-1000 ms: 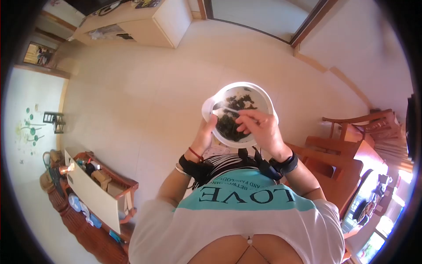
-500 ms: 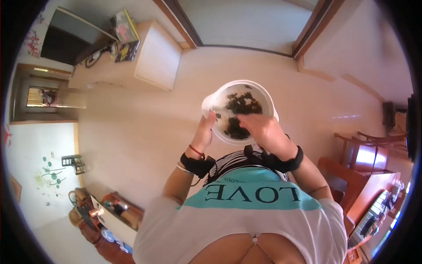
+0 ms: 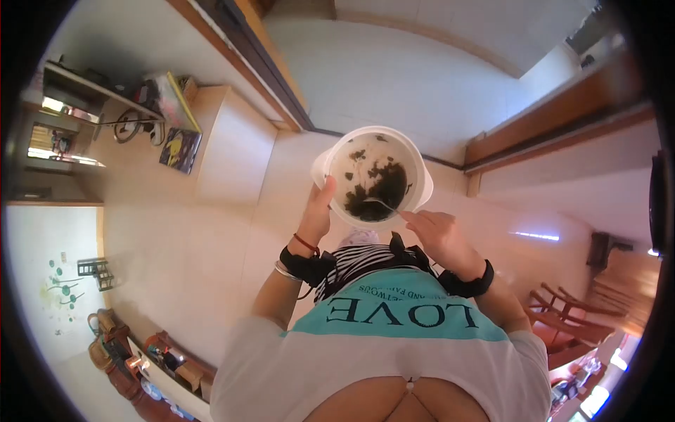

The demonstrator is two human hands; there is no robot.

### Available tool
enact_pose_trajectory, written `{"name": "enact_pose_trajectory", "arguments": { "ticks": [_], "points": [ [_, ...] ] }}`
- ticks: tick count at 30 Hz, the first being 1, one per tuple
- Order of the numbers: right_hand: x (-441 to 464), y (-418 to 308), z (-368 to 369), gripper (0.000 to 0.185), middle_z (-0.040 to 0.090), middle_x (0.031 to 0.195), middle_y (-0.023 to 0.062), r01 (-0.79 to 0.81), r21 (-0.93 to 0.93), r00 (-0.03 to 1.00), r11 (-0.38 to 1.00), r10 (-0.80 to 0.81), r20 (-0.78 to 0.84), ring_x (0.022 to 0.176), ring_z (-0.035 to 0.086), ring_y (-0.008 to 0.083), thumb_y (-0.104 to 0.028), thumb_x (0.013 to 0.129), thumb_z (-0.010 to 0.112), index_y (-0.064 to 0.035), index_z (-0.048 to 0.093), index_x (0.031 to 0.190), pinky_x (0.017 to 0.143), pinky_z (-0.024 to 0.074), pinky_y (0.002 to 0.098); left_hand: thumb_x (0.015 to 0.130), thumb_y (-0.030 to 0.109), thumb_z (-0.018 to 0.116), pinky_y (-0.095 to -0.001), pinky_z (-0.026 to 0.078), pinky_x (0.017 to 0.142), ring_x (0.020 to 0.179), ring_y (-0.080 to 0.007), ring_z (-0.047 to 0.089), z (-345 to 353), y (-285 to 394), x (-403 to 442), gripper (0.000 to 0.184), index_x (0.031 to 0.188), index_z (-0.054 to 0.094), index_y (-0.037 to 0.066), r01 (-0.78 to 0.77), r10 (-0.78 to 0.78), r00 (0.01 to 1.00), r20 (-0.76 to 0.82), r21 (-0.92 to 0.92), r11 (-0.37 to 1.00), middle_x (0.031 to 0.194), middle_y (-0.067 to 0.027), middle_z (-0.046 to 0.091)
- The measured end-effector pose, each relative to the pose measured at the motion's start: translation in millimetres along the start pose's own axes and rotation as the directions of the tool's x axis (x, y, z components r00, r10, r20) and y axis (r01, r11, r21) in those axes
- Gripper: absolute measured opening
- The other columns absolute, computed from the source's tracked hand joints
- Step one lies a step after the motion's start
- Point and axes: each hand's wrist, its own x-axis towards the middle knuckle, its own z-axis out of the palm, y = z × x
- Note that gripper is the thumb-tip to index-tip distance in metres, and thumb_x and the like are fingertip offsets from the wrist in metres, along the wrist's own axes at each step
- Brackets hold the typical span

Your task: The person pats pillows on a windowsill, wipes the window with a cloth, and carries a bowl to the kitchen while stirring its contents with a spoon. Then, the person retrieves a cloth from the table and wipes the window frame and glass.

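Observation:
A white bowl with side handles (image 3: 426, 186) is held out in front of my body. Inside, dark leafy pieces (image 3: 391, 184) lie in liquid, mostly bunched toward the right and near side, with smaller bits scattered elsewhere. My left hand (image 3: 318, 211) grips the bowl's left side, thumb up at the rim. Over the near right rim, my right hand (image 3: 434, 231) pinches the handle of a thin metal spoon (image 3: 383, 204). The spoon's far end dips among the dark leaves, so its tip is hidden.
A doorway with a dark floor track (image 3: 450, 164) lies just ahead, a wooden door frame (image 3: 555, 141) to its right. At left stands a pale cabinet (image 3: 235, 151) with magazines on it. Wooden chairs (image 3: 573, 309) are at right, and a small dark chair (image 3: 96, 273) is at far left.
The room has shifted in view, with the doorway now closer. My right hand has drawn back from over the bowl to its near right rim, and the spoon now shows. The leaves have shifted.

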Motion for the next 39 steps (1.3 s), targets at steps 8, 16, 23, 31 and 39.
{"name": "enact_pose_trajectory", "arguments": {
  "ticks": [8, 16, 23, 31, 39],
  "points": [
    [131.8, 123.1, -27.0, 0.020, 0.059, 0.074, 0.0115, -0.095, 0.037, 0.995, 0.995, 0.095, -0.019, 0.063, 0.059, 0.0279, 0.001, 0.073, 0.056, -0.0012, 0.056, 0.092, 0.054, 0.0467, 0.0342, 0.091, 0.036, 0.044, -0.0276, 0.039, 0.088, 0.105, -0.0143, 0.047, 2.0, 42.0, 156.4, 0.052, 0.127, 0.035, 0.000, 0.020, -0.022, 0.995, -0.092, -0.023, 1.000, 0.115, -0.0066, 0.050],
    [301.2, 257.6, -51.1, 0.024, 0.052, 0.068, 0.0075, 0.045, -0.218, 0.979, 0.975, -0.086, -0.183, 0.057, 0.055, 0.0232, -0.002, 0.073, 0.055, -0.0022, 0.053, 0.097, 0.050, 0.0435, 0.0316, 0.090, 0.035, 0.047, -0.0283, 0.036, 0.091, 0.108, -0.0153, 0.045, -2.4, 70.1, 304.1, 0.053, 0.127, 0.035, 0.000, -0.050, 0.049, 0.984, -0.171, -0.005, 0.999, 0.121, -0.0071, 0.046],
    [391.7, 319.3, -61.4, 0.027, 0.049, 0.065, 0.0048, 0.320, -0.374, 0.943, 0.870, -0.254, 0.217, 0.055, 0.054, 0.0182, -0.006, 0.068, 0.054, 0.0027, 0.052, 0.094, 0.049, 0.0433, 0.0281, 0.090, 0.035, 0.047, -0.0302, 0.033, 0.095, 0.113, -0.0178, 0.041, -6.9, 98.1, 398.7, 0.055, 0.129, 0.032, 0.000, -0.083, 0.073, 0.931, -0.358, -0.013, 0.996, 0.123, -0.0097, 0.044],
    [580.0, 375.0, -41.5, 0.036, 0.049, 0.068, 0.0056, 0.507, -0.308, 0.862, 0.805, -0.461, 0.211, 0.053, 0.054, 0.0174, -0.006, 0.066, 0.055, 0.0040, 0.052, 0.101, 0.048, 0.0445, 0.0283, 0.090, 0.034, 0.046, -0.0285, 0.034, 0.093, 0.112, -0.0173, 0.041, -75.7, 130.0, 519.0, 0.053, 0.128, 0.033, 0.000, -0.146, 0.114, 0.921, -0.373, -0.060, 0.987, 0.122, -0.0094, 0.045],
    [650.6, 408.6, -28.2, 0.013, 0.048, 0.056, 0.0050, 0.559, -0.269, 0.789, 0.784, -0.404, 0.462, 0.043, 0.053, 0.0183, -0.010, 0.070, 0.056, -0.0023, 0.048, 0.077, 0.040, 0.0431, 0.0293, 0.090, 0.034, 0.045, -0.0263, 0.036, 0.086, 0.099, -0.0133, 0.044, -117.1, 206.1, 582.8, 0.051, 0.127, 0.033, 0.001, -0.067, 0.114, 0.900, -0.420, 0.125, 0.990, 0.113, -0.0066, 0.048]
  ]
}}
